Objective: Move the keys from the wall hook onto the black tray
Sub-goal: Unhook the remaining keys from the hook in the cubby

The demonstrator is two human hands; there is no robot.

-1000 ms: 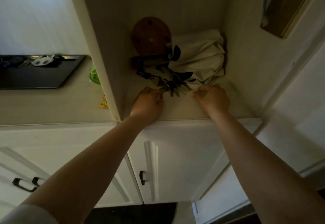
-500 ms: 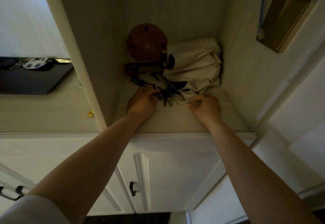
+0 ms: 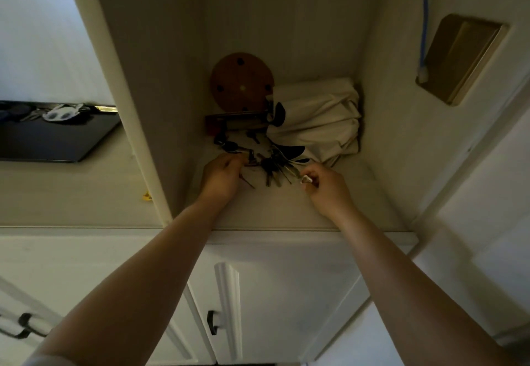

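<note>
A dark bunch of keys (image 3: 271, 167) hangs fanned out below a wooden hook rail (image 3: 235, 120) on the back wall of a narrow nook. My left hand (image 3: 222, 177) is closed around the left part of the bunch, with a thin key poking out under its fingers. My right hand (image 3: 325, 186) pinches a small white tag at the bunch's right end. The black tray (image 3: 54, 143) lies on the counter at far left, with another set of keys (image 3: 61, 113) at its back edge.
A round wooden disc (image 3: 242, 81) hangs above the rail. A white cloth bag (image 3: 318, 118) fills the nook's right corner. The nook's left wall panel (image 3: 129, 93) separates it from the tray. White cabinet doors (image 3: 272, 308) sit below the counter. A brass plate (image 3: 461, 55) and blue cable (image 3: 426, 21) are on the right wall.
Both hands have stayed at the keys while my view tilted and closed in. My right hand has drawn slightly right and now shows a white tag in its fingers.
</note>
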